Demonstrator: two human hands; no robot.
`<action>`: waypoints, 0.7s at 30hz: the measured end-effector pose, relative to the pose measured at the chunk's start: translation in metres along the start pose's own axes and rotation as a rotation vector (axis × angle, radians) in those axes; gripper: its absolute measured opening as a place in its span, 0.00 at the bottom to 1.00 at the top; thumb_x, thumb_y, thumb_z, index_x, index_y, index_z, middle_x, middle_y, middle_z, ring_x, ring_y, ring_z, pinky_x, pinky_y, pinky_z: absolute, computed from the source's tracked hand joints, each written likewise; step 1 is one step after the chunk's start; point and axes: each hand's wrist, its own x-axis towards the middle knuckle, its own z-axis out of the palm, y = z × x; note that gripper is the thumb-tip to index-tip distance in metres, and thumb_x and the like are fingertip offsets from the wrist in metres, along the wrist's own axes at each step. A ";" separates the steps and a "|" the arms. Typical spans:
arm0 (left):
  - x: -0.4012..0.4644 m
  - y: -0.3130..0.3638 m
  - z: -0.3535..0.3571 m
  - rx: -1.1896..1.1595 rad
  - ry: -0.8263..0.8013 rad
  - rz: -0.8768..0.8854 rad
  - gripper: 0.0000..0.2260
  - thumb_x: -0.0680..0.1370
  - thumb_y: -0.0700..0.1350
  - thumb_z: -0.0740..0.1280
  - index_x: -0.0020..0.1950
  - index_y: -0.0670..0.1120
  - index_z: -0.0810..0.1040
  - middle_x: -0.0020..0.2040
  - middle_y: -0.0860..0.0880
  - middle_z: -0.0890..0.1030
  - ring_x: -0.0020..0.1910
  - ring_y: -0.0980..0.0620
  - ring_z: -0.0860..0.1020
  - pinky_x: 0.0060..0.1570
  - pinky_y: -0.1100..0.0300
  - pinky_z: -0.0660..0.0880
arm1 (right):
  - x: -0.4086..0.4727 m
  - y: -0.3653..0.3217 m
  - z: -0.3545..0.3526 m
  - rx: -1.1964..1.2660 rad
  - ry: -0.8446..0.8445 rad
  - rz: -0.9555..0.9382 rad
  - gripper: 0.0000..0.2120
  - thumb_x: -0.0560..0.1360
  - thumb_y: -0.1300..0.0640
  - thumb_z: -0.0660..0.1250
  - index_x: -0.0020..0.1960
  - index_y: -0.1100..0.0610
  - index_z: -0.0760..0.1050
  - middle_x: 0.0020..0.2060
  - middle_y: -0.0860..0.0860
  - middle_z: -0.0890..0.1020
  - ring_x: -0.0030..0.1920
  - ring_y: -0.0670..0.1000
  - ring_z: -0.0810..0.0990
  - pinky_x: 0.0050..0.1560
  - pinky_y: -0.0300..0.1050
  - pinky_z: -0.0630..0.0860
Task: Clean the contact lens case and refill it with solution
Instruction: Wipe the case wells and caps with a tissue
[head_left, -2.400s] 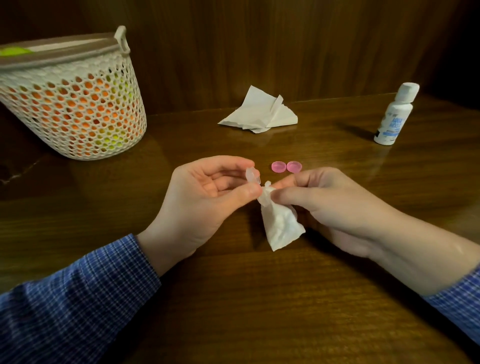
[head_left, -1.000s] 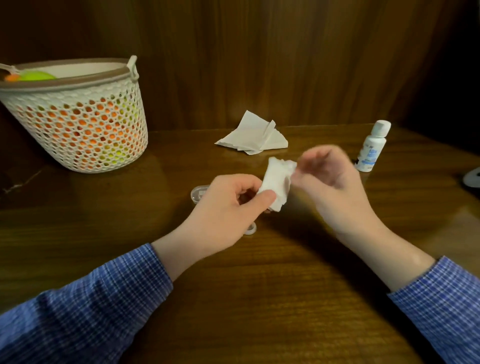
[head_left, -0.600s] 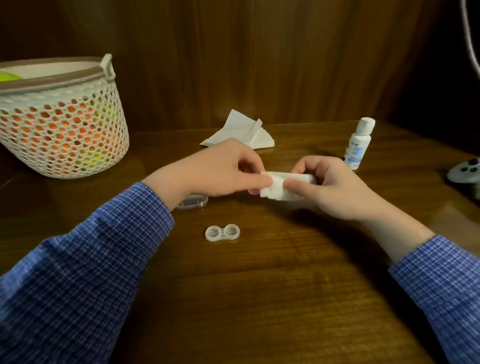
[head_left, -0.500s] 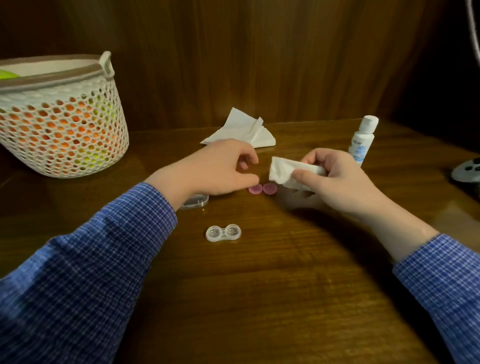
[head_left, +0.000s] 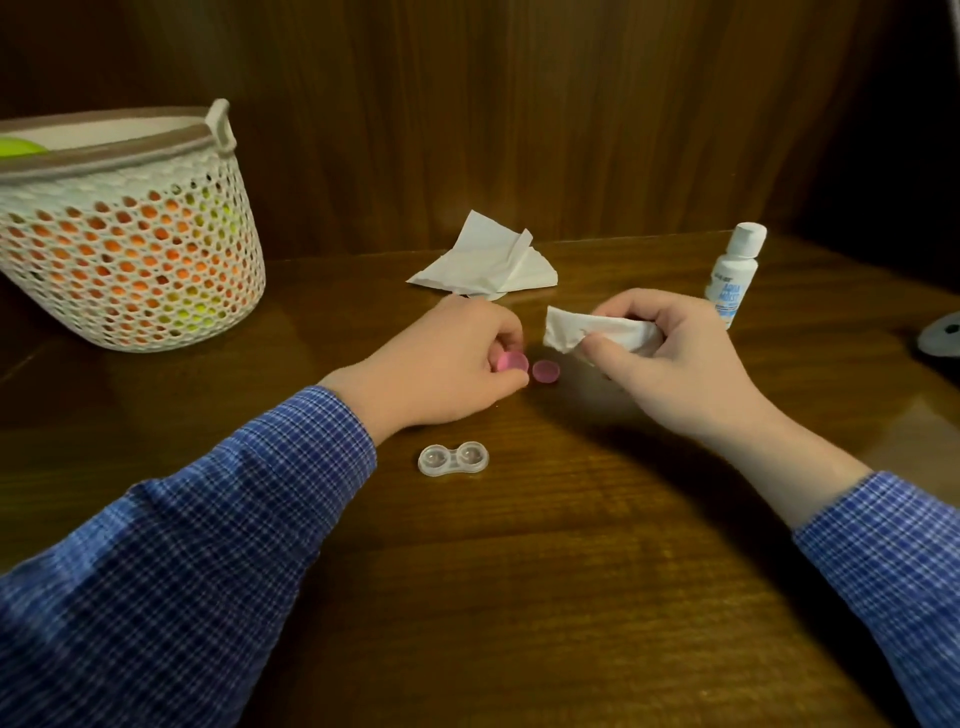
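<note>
The clear two-well lens case (head_left: 453, 459) lies uncapped on the wooden table (head_left: 545, 597), just below my left wrist. My left hand (head_left: 441, 366) pinches one pink cap (head_left: 511, 362) on edge at its fingertips. The second pink cap (head_left: 545, 371) lies flat on the table just right of it. My right hand (head_left: 670, 358) holds a crumpled white tissue (head_left: 587, 331) a little above the table, right of the caps. The white solution bottle (head_left: 735, 273) stands capped at the back right.
A white mesh basket (head_left: 130, 234) with orange and green contents stands at the back left. A crumpled tissue pile (head_left: 488, 260) lies against the wood-panelled back wall. A grey object (head_left: 940, 335) sits at the right edge.
The lens case left my left hand and now lies on the table. The tissue passed to my right hand alone. My left hand reached to the pink caps and pinched one.
</note>
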 end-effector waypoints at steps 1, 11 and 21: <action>-0.009 0.004 -0.003 -0.085 0.031 0.002 0.04 0.77 0.48 0.74 0.51 0.53 0.84 0.39 0.55 0.83 0.38 0.55 0.81 0.37 0.63 0.79 | -0.003 -0.003 0.001 -0.010 0.013 -0.071 0.09 0.76 0.59 0.74 0.45 0.45 0.80 0.42 0.42 0.82 0.43 0.42 0.80 0.42 0.35 0.73; -0.078 0.017 0.000 -0.711 0.151 -0.104 0.15 0.72 0.37 0.77 0.56 0.51 0.86 0.47 0.52 0.88 0.45 0.48 0.87 0.43 0.57 0.85 | -0.033 -0.022 0.026 -0.053 -0.212 -0.540 0.13 0.75 0.65 0.72 0.59 0.58 0.86 0.45 0.52 0.82 0.46 0.48 0.80 0.45 0.37 0.77; -0.078 0.013 0.000 -0.985 0.192 -0.103 0.17 0.75 0.34 0.71 0.61 0.48 0.83 0.53 0.47 0.88 0.48 0.50 0.86 0.45 0.61 0.83 | -0.032 -0.021 0.024 0.049 -0.262 -0.437 0.18 0.79 0.61 0.70 0.68 0.53 0.80 0.46 0.53 0.81 0.48 0.52 0.79 0.46 0.39 0.75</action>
